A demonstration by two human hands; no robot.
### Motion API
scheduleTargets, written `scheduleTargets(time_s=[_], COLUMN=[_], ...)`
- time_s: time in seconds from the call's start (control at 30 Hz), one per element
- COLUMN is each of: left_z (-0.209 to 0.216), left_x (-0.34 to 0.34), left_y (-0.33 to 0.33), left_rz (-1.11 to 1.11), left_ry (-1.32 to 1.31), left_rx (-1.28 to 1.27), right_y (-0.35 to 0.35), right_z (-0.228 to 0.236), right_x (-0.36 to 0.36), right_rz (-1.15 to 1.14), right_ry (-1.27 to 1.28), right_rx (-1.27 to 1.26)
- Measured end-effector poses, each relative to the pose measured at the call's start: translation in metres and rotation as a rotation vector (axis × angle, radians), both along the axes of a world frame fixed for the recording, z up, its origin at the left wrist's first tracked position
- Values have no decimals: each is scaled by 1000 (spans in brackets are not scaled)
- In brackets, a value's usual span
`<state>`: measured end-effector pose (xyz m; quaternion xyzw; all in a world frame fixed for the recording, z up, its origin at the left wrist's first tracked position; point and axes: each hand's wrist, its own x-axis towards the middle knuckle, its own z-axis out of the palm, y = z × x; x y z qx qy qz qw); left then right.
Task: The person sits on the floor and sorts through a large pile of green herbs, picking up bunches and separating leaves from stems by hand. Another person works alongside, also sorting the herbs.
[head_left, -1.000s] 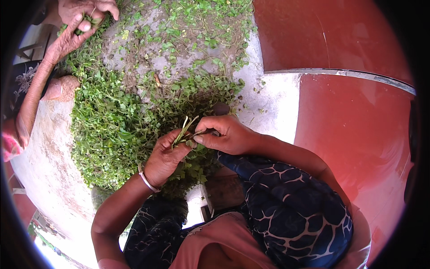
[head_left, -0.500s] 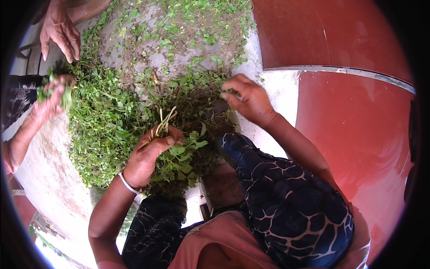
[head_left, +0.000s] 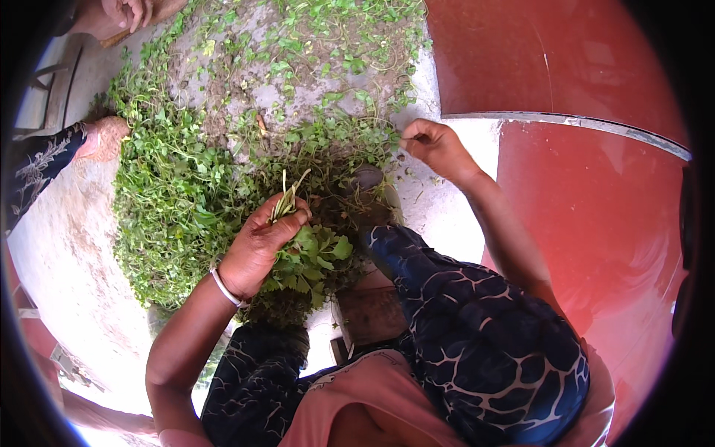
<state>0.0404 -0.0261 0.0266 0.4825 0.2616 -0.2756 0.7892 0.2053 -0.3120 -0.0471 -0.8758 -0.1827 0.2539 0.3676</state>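
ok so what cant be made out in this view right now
- Head view: the gripped part of the bunch of stems, hidden by the left hand.
- Head view: whether the right hand pinches anything; whatever might be there is too small to tell.
- Head view: the rest of the co-worker's hand, cut off by the top edge.
- Head view: the ground beneath the thick pile of greens, covered by leaves.

Probable grey shoe (head_left: 367, 177), partly hidden
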Motion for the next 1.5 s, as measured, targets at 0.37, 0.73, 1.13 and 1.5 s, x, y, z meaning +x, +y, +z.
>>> scheduleTargets(time_s=[0.37,0.73,1.13,1.5], left_z=[-1,-5,10,2], left_x=[9,17,41,39], left_y=[-11,-12,-28,-14], left_rz=[5,39,142,127], left_ry=[36,55,27,25], left_rx=[21,-57,-147,-398], right_y=[13,26,67,72], right_z=[-12,70,92,90], right_x=[-14,18,-33,-50], right_rz=[234,-62,-19,270], right_ry=[-501,266,283,67], right_rx=[-476,138,434,355])
